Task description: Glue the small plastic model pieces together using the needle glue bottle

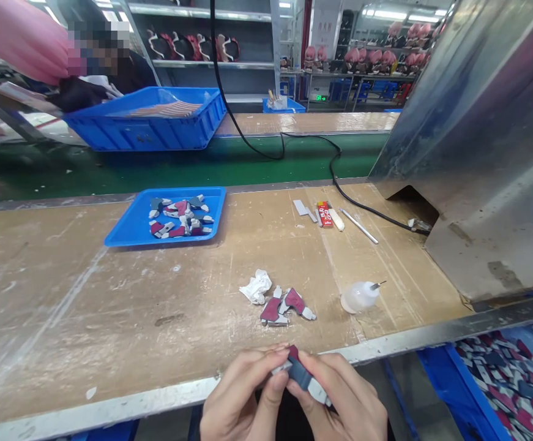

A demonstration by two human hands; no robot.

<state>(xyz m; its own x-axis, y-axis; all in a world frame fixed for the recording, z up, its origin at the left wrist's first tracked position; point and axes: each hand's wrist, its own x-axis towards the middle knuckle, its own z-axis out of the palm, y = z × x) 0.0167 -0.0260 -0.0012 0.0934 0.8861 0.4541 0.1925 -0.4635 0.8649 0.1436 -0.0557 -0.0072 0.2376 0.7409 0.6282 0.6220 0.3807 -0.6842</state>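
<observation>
At the table's front edge, my left hand (246, 392) and my right hand (342, 395) pinch one small figure part (300, 373) between fingers and thumbs. The part is dark grey-blue, with a maroon top and pale grey ends; my fingertips cover some of it. Two similar maroon and grey parts (294, 305) lie on the table just beyond my hands. Beside them is a crumpled white tissue (256, 286). To the right, a small clear bottle (358, 297) with a thin metal tip lies tilted or on its side.
A blue tray (123, 229) holds several such parts. Farther right lie a red packet (325, 215) and a silver pen-like stick (359, 226). A black cable (339, 177) crosses to a metal housing (491, 171). Lower right, a blue bin (470, 392) is full of parts. Across the green strip, a person stands near a blue crate (147, 135).
</observation>
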